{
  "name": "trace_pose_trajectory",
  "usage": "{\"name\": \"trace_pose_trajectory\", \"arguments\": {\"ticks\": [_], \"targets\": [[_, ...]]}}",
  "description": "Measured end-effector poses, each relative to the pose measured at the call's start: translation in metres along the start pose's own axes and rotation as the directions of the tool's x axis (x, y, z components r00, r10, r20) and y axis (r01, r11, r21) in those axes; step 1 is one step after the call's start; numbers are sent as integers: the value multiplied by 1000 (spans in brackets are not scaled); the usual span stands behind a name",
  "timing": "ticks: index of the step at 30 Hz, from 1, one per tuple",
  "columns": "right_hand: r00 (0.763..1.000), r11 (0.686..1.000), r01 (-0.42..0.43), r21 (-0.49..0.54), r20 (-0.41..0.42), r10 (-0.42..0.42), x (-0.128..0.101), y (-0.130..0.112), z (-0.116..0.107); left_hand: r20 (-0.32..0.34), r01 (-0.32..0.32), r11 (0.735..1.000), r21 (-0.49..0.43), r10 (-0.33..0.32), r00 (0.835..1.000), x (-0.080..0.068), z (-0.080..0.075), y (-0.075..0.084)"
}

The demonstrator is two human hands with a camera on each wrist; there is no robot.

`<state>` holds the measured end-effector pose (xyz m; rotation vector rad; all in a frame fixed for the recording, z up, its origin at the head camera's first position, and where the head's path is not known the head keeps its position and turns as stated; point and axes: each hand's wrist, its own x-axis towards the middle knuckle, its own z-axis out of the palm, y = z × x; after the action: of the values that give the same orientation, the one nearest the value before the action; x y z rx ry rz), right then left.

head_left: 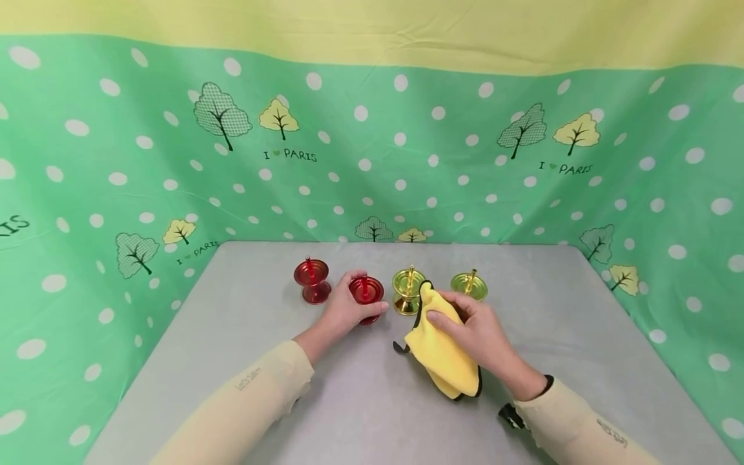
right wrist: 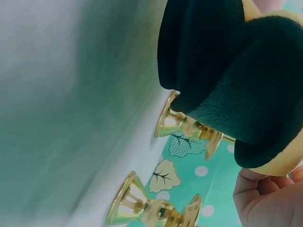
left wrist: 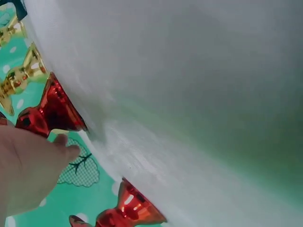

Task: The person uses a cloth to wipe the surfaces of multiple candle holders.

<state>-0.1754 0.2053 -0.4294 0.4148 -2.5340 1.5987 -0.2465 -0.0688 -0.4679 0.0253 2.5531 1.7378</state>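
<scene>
My left hand (head_left: 341,307) grips a shiny red candle holder (head_left: 366,292), its fingers and thumb around the cup; the holder's flared foot shows in the left wrist view. Another red candle holder (head_left: 312,276) stands just left of that hand. A yellow cloth (head_left: 446,361) with black edging hangs from my right hand (head_left: 479,330), pinched between thumb and fingers. The dark side of the cloth (right wrist: 255,94) fills much of the right wrist view. Behind it stand two gold candle holders (head_left: 405,284), both upright; the cloth and hand partly cover them in the head view.
A grey table (head_left: 244,387) spreads beneath both hands. Green dotted fabric (head_left: 401,161) with printed trees surrounds it at the back and sides. A small black object (head_left: 511,416) shows beside the right sleeve.
</scene>
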Motion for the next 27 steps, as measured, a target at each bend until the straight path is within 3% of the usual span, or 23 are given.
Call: {"name": "trace_pose_trajectory", "arguments": {"ticks": [3,6,13,17,19,22,25,27], "targets": [[1000,1000,7,-4,2,-7,2,-6,0,-42,-11,999,44,13,999,-5,-2,7],[1000,1000,27,-12,-4,-27,4,-14,-1,-40,-47,996,71,50,998,-11,-8,19],[983,980,170,-107,-56,-177,8,-31,6,96,-114,971,211,96,991,-26,-31,53],[967,963,234,-131,-68,-245,11,-36,17,178,-143,930,338,85,980,-31,-46,71],[944,938,304,-168,-79,-321,12,-38,24,205,-162,904,396,85,975,-33,-53,78],[859,833,451,-319,-97,-502,15,-42,35,210,-181,864,470,89,974,-36,-62,84],[728,659,552,-511,-89,-679,17,-45,44,206,-197,839,508,103,973,-39,-66,88],[652,547,577,-606,-61,-755,18,-46,50,214,-200,838,508,102,971,-41,-67,89]]}}
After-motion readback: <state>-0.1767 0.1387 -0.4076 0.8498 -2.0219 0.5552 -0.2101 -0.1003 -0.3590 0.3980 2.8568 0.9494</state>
